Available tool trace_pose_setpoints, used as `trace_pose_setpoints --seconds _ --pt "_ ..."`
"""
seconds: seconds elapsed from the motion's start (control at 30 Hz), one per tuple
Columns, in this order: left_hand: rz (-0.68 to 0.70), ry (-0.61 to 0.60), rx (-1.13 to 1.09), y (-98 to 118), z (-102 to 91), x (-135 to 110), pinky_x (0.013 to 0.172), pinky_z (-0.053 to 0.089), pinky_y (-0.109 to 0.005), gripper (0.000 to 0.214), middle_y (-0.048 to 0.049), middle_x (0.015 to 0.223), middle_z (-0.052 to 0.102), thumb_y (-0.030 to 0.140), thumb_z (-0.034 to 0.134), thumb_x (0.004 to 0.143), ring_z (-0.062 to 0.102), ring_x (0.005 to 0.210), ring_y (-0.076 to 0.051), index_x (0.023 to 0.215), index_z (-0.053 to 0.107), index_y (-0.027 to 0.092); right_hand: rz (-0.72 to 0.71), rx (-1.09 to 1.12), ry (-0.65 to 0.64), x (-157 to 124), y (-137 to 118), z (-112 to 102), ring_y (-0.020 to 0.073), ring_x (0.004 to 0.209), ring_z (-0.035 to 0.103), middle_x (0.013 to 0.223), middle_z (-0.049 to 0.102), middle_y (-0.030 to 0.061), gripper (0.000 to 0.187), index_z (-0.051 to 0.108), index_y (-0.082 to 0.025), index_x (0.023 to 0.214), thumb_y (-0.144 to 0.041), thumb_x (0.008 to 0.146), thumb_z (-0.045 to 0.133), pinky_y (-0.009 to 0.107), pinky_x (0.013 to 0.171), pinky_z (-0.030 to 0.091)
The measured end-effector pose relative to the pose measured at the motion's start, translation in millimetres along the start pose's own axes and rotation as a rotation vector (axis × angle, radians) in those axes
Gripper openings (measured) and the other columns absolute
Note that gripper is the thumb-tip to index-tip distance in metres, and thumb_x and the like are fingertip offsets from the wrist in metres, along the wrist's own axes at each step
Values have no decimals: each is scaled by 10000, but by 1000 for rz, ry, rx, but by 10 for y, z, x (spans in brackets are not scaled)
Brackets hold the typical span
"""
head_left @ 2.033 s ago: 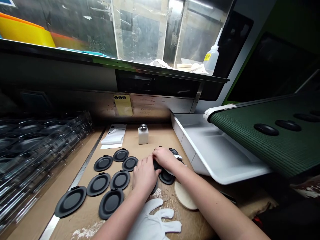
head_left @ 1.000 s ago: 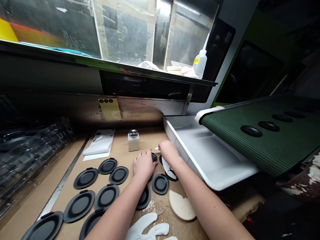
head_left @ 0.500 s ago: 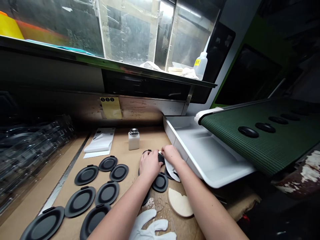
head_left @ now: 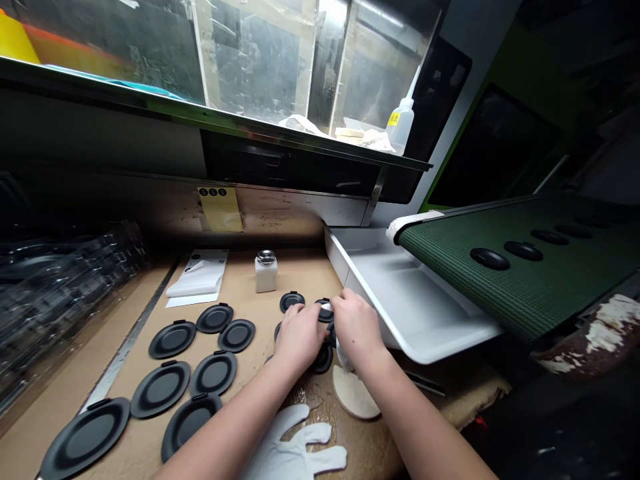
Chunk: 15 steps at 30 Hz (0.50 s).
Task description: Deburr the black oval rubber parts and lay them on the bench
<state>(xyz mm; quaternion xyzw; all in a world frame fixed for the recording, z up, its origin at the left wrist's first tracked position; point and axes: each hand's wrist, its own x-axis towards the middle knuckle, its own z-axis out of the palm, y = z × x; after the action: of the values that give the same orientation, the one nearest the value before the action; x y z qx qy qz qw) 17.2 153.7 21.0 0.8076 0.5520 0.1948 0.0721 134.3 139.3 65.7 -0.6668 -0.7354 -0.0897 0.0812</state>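
Observation:
My left hand (head_left: 300,339) is closed, with its fingers curled round a black round lid (head_left: 331,332) that is mostly hidden between my two hands. Opposite it, my right hand (head_left: 356,327) pinches a white cloth (head_left: 343,359); part of the cloth pokes out at the fingertips and part hangs below the palm. More black lids with small tabs lie around my hands, one lid (head_left: 292,301) just beyond the left fingers and another lid (head_left: 323,360) under them. Several others, such as this lid (head_left: 213,373), are spread over the board to the left.
A white tray (head_left: 373,303) stands right of my hands, below a green conveyor belt (head_left: 450,280) carrying black lids. A pump bottle (head_left: 266,272), a white glove (head_left: 295,450), a cream round pad (head_left: 355,393), paper sheets (head_left: 197,280) and clear plastic trays (head_left: 65,287) surround the work area.
My right hand has shifted slightly right and down with the cloth. The lids beyond my hands show more now. The whole view has tilted slightly, and the belt's lids appear shifted left.

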Motion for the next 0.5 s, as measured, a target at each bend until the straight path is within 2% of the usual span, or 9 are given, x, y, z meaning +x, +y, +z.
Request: trace_pose_setpoints --seconds 0.07,0.17,0.33,0.5 --pt "34 -17 -15 105 35 -63 831 445 -438 271 -59 974 614 367 538 815 557 972 -213 977 580 153 49 -25 0 -151 -7 -43 183 821 595 907 575 72 141 605 -166 843 -103 848 479 267 645 464" --pt "56 -10 -24 259 143 -103 841 443 -444 267 -62 998 613 347 527 827 561 969 -210 1008 575 156 118 -61 -24 -236 16 51 187 757 615 865 589 89 193 601 -128 853 -58 860 421 284 611 474" --pt "34 34 -21 347 281 -87 924 386 -499 334 -87 1142 572 319 503 845 501 1101 -245 1148 522 179 101 -76 -88 -156 104 316 125 781 602 881 612 30 119 587 -111 895 -164 895 480 282 677 511" --pt "21 37 -6 317 314 -55 936 372 -506 358 -95 1174 555 325 502 844 482 1127 -254 1173 506 184 61 -65 -169 -24 170 450 109 730 601 866 615 22 147 588 -112 913 -240 885 521 276 662 520"
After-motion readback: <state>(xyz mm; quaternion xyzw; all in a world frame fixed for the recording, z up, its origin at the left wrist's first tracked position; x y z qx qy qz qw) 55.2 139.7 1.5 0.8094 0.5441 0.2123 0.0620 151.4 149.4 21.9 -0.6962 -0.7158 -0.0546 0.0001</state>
